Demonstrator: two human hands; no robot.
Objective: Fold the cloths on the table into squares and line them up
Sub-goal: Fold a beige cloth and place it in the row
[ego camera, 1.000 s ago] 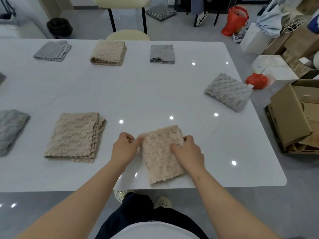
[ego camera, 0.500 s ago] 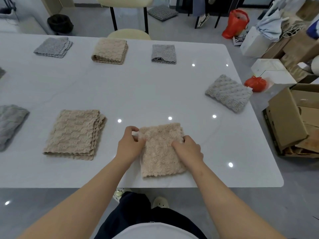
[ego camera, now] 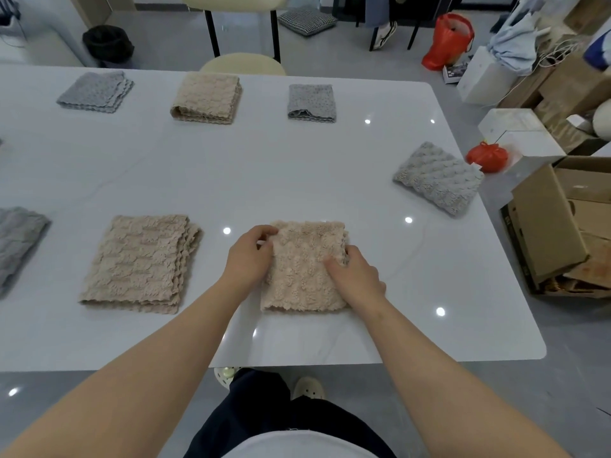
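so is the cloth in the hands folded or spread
Folded: the beige cloth is a compact square with layered right edges, held by the left hand and right hand.

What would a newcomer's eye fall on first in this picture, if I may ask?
First come the two hands at the near middle of the white table: the left hand and the right hand grip the side edges of a folded beige cloth. Next comes the far row of three cloths, grey, beige, grey. Last is the skewed grey cloth near the right edge.
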